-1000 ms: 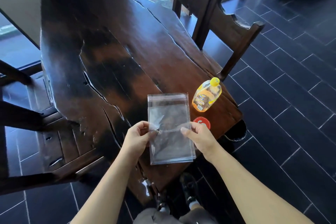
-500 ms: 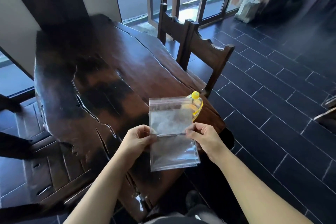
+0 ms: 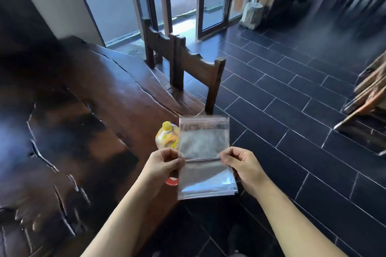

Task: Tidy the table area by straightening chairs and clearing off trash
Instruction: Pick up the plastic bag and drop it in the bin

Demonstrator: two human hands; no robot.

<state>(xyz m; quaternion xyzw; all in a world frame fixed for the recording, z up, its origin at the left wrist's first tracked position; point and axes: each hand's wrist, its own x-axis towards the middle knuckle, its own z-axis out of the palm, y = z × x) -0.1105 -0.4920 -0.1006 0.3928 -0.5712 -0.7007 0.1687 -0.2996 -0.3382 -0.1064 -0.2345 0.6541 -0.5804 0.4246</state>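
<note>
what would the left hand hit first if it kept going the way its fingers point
Likely the right hand: the left hand pinches the clear bag and points across it toward that hand. Depth is unclear.

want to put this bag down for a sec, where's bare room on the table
Bare wood: the broad table stretch left of the yellow bottle, and the right-edge strip between bottle and chairs. Crowded: the near right corner, where bottle and red lid sit by the left hand and right hand holding the clear plastic bag.
</note>
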